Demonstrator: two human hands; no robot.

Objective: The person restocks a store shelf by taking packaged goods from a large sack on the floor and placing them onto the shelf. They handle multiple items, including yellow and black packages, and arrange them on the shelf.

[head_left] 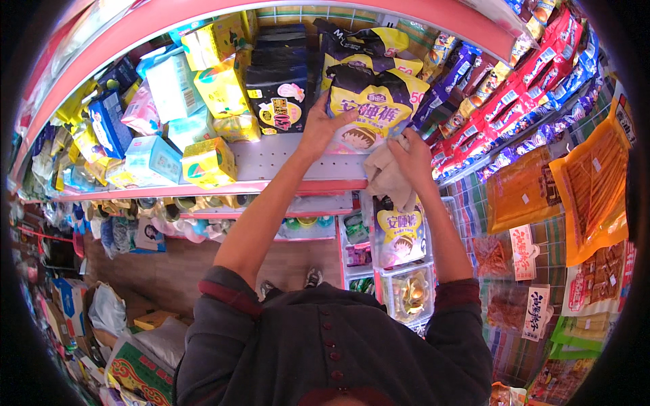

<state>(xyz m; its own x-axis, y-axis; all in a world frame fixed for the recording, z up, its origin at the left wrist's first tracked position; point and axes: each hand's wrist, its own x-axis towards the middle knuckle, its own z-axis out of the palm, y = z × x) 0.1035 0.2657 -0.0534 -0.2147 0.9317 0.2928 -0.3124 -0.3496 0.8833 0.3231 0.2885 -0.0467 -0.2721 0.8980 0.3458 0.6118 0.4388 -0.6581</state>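
Note:
My left hand [323, 127] grips the left side of a yellow and purple plastic package [373, 109] with a cartoon head printed on it. The package stands at the front of a row of similar packs on the white perforated shelf [274, 157]. In my right hand [414, 155] is a bunched beige cloth [388, 175], held by the package's lower right corner. Below the cloth, a matching package [401, 233] lies on top of a clear plastic bin. Black packs [277, 81] stand on the shelf to the left of my left hand.
Yellow boxes [209, 162] and pale blue packs [175, 86] crowd the shelf's left part. A red shelf edge [325, 187] runs along the front. Hanging snack strips [508, 111] and orange snack bags [591, 188] line the right wall. Sacks [142, 370] and cartons sit on the wooden floor, lower left.

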